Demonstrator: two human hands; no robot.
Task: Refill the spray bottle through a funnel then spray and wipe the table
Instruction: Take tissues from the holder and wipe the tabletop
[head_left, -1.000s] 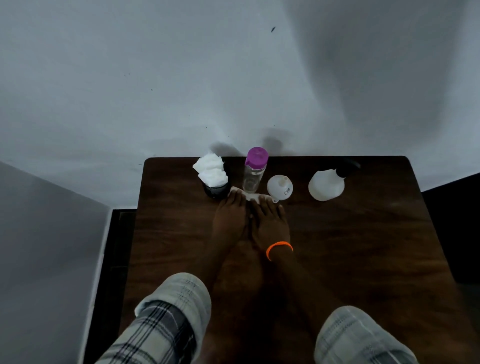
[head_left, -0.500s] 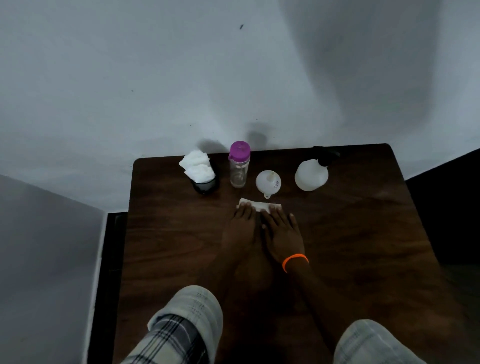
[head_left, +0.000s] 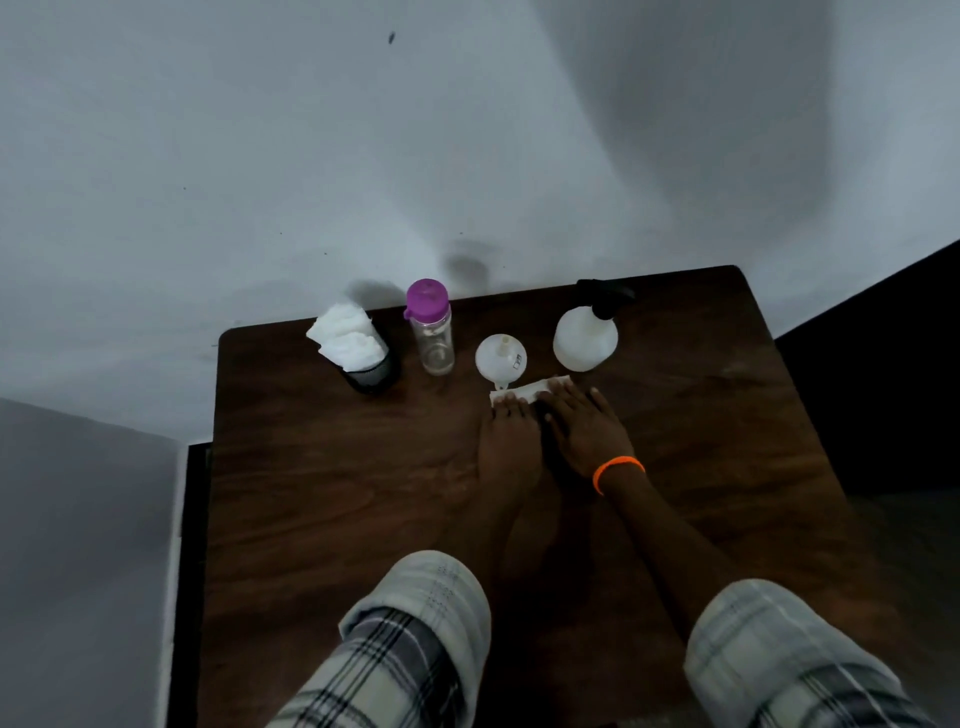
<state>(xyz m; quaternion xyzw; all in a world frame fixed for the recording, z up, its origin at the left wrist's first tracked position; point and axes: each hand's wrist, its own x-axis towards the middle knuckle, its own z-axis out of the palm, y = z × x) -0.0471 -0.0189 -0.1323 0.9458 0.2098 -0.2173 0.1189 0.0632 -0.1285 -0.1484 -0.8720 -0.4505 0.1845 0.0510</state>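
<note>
Head view: both hands flat on table (head_left: 322, 509), side by side, palms down. Left hand (head_left: 511, 441) fingers straight, tips pressing the near-left end of a folded white tissue (head_left: 524, 391). Right hand (head_left: 584, 426) fingers straight and spread, tips pressing the tissue's right end. Neither hand is curled round anything; both are released and just pressing. Orange band (head_left: 618, 470) on right wrist. Plaid sleeves (head_left: 415, 639) at the bottom of view.

Tissue lies on the table directly under the fingertips of both hands.

Funnel (head_left: 501, 359) just beyond left fingertips, mouth down and spout up, its tab touching or overlapping the tissue's far edge; can't tell which. Spray bottle (head_left: 586, 338), white with black head, just beyond right fingertips, upright, apart from tissue. Clear bottle (head_left: 431, 332) with purple cap beyond and left of left hand, upright. Further left, black mesh cup (head_left: 370, 375) stuffed with white napkins (head_left: 345, 338). Items in a row along the table's far edge, grey wall (head_left: 467, 130) behind.
</note>
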